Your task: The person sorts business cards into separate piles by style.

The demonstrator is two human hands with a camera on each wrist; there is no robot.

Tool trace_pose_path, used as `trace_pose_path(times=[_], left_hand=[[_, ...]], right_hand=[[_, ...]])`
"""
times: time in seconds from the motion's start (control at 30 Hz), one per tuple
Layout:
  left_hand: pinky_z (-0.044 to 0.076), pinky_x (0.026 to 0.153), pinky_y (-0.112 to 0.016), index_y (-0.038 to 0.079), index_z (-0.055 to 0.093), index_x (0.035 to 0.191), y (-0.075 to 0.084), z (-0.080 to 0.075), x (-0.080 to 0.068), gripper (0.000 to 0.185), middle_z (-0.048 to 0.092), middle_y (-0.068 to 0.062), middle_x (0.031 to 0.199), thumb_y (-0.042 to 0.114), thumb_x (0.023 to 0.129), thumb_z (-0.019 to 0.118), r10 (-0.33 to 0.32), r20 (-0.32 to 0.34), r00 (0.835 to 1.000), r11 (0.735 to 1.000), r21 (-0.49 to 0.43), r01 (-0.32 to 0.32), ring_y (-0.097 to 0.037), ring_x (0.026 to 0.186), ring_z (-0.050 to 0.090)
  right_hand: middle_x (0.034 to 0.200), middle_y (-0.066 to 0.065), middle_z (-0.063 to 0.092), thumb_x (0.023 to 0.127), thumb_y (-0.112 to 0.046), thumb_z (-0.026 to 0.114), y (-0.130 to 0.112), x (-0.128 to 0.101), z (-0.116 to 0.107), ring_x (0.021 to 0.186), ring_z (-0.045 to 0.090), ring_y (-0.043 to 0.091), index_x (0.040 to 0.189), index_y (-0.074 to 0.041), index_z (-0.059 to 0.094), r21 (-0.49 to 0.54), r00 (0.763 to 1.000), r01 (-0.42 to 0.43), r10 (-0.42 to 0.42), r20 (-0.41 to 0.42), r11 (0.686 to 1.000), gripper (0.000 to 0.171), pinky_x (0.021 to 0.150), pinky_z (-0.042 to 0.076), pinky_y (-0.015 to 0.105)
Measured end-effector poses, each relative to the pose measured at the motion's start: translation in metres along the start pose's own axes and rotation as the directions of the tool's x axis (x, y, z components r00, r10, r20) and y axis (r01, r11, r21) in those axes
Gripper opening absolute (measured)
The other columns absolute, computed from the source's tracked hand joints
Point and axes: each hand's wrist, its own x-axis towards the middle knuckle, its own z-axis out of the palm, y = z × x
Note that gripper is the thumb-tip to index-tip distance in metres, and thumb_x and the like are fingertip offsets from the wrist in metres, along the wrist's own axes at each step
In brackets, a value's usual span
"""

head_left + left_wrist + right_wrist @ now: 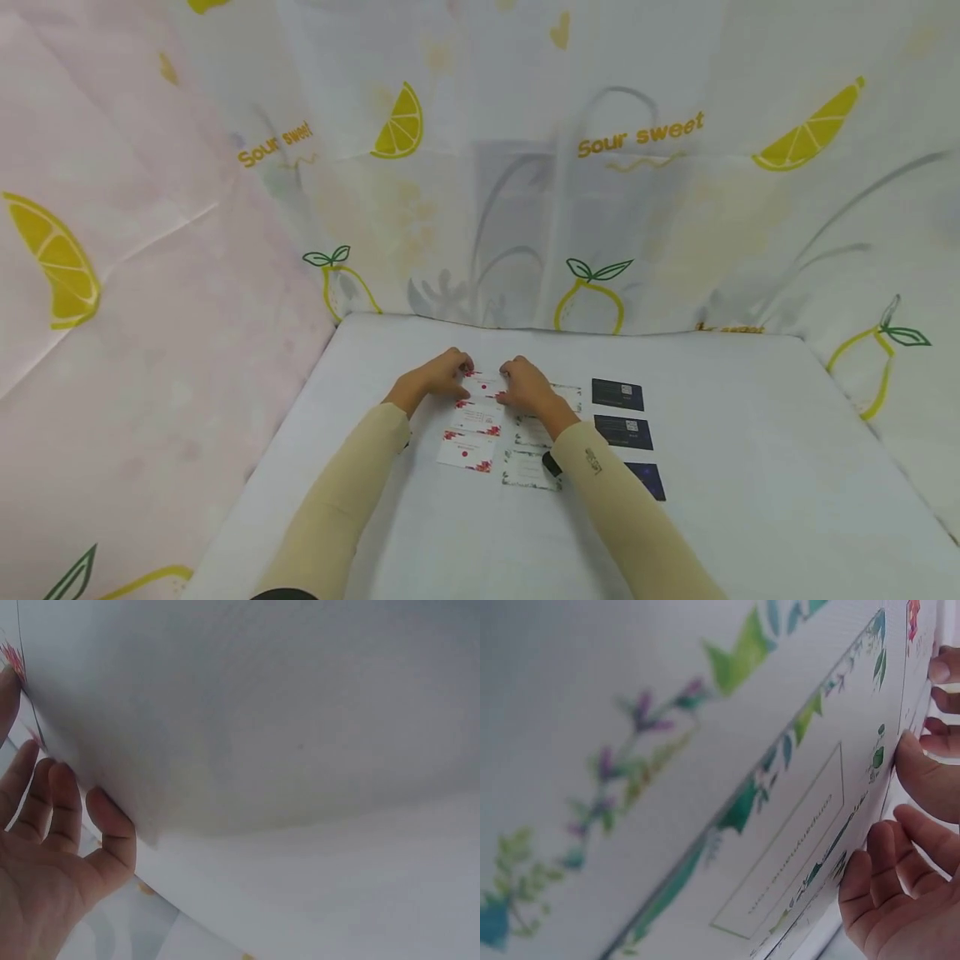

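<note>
My left hand and right hand sit at opposite ends of a white business card with red flowers, farthest in its column. The left thumb and curled fingers hold its left end at the corners; the left wrist view shows the thumb at a red corner print. Curled right fingers and thumb hold the other end. Two more red-flowered cards lie nearer in the column. Under and beside the right forearm are leaf-bordered white cards, partly hidden, also large in the right wrist view.
Right of the leaf-bordered column lie three dark cards, the nearest partly covered by the right sleeve. All lie flat on a white table. A lemon-printed cloth hangs behind the table and along its left side.
</note>
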Motion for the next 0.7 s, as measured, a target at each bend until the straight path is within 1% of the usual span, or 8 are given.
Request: trace_pose_path(times=[0.1, 0.3, 0.47, 0.7], left_hand=[[0.044, 0.1, -0.039, 0.006, 0.059, 0.125, -0.001, -0.0002, 0.0021, 0.049, 0.054, -0.01, 0.119, 0.018, 0.083, 0.081, 0.0, 0.002, 1.0, 1.0, 0.015, 0.0, -0.022, 0.108, 0.052], [0.044, 0.099, -0.039, 0.006, 0.058, 0.127, -0.0034, 0.0008, 0.0032, 0.049, 0.054, -0.011, 0.12, 0.018, 0.084, 0.079, 0.0, 0.014, 1.0, 1.0, 0.001, 0.0, -0.022, 0.107, 0.052], [0.044, 0.097, -0.04, 0.005, 0.059, 0.125, -0.0076, 0.0011, 0.0015, 0.048, 0.053, -0.012, 0.122, 0.016, 0.084, 0.079, 0.019, 0.005, 1.0, 1.0, 0.001, -0.019, -0.023, 0.106, 0.052], [0.044, 0.101, -0.04, 0.004, 0.06, 0.125, -0.0097, 0.0009, 0.0053, 0.044, 0.053, -0.012, 0.126, 0.013, 0.086, 0.076, 0.044, -0.001, 0.999, 0.999, -0.011, -0.044, -0.024, 0.111, 0.052]], right_hand=[[0.125, 0.013, 0.058, 0.086, -0.023, 0.078, 0.0012, 0.0016, 0.001, 0.12, 0.057, 0.028, 0.13, -0.002, 0.06, 0.017, 1.0, 0.002, -0.002, -0.002, 1.0, 0.052, 0.107, 0.042, 0.041], [0.124, 0.015, 0.058, 0.085, -0.022, 0.079, 0.0017, 0.0044, 0.0021, 0.119, 0.056, 0.03, 0.126, 0.0, 0.063, 0.06, 1.0, -0.03, 0.03, 0.007, 0.998, 0.05, 0.107, 0.042, 0.042], [0.123, 0.013, 0.058, 0.084, -0.022, 0.08, 0.001, 0.0071, 0.0044, 0.119, 0.056, 0.029, 0.125, 0.0, 0.064, 0.087, 0.999, -0.047, 0.047, 0.012, 0.995, 0.049, 0.106, 0.042, 0.042], [0.121, 0.013, 0.058, 0.086, -0.018, 0.078, -0.0029, 0.0087, 0.0038, 0.119, 0.054, 0.029, 0.125, 0.0, 0.063, 0.107, 0.998, -0.067, 0.066, 0.011, 0.992, 0.046, 0.108, 0.041, 0.042]])
